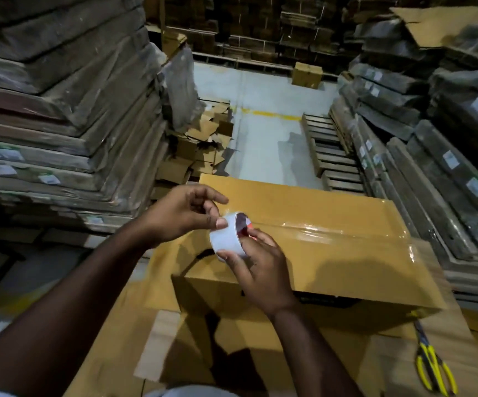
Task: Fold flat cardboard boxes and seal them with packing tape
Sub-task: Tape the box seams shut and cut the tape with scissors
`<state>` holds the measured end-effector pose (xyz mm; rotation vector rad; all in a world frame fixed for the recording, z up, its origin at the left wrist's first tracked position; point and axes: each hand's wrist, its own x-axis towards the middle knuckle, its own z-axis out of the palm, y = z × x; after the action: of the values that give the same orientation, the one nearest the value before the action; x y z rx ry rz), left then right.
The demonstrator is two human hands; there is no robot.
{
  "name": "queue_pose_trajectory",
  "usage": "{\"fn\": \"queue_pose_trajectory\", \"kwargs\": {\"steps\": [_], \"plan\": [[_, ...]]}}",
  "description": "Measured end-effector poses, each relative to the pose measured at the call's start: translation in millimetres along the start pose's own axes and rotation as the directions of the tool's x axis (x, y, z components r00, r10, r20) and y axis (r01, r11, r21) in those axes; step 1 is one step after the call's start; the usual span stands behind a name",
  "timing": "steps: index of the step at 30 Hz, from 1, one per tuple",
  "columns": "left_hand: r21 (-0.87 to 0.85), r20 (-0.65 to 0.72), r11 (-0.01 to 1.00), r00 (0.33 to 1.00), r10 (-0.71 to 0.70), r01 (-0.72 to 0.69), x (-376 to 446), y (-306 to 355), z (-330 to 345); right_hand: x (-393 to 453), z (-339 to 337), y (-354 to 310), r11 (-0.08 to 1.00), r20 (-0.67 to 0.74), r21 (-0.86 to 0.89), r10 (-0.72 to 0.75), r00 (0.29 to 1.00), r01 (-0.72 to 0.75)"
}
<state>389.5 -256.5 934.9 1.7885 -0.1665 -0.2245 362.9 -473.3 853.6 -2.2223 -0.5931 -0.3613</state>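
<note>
Head view: my right hand (256, 265) grips the tape roll (227, 236) just above the taped cardboard box (332, 247); my left hand (186, 216) pinches the roll's rim, thumb on top.

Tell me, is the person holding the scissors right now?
No, the scissors lie on the cardboard to the right, while both the left hand and right hand hold the tape roll.

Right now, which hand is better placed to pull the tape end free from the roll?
Left, probably. The right hand already grips the tape roll from below, steadying it, while the left hand pinches at the roll's upper edge with its thumb.
</note>
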Motion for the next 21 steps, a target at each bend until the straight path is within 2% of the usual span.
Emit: {"fn": "queue_pose_trajectory", "kwargs": {"steps": [5,8,10,13,17,21], "plan": [[0.208,0.015,0.974,0.996,0.094,-0.095,20,0,-42,29,32,-25,0.994,-0.039,0.052,0.095,0.995,-0.093],[0.330,0.023,0.933,0.989,0.144,-0.143,33,2,-58,45,42,-39,0.949,0.018,0.181,0.260,0.965,-0.259],[0.343,0.023,0.926,0.986,0.163,-0.161,44,2,-70,52,49,-48,0.895,0.101,0.280,0.333,0.938,-0.348],[0.331,0.012,0.931,0.987,0.158,-0.153,63,2,-88,56,54,-62,0.730,0.194,0.519,0.407,0.893,-0.445],[0.301,-0.012,0.940,0.985,0.174,-0.162,91,-2,-101,53,62,-72,0.652,0.185,0.602,0.447,0.875,-0.461],[0.283,-0.182,0.951,0.967,0.180,-0.124,135,-3,-124,32,71,-78,0.582,0.202,0.668,0.459,0.865,-0.464]]}}
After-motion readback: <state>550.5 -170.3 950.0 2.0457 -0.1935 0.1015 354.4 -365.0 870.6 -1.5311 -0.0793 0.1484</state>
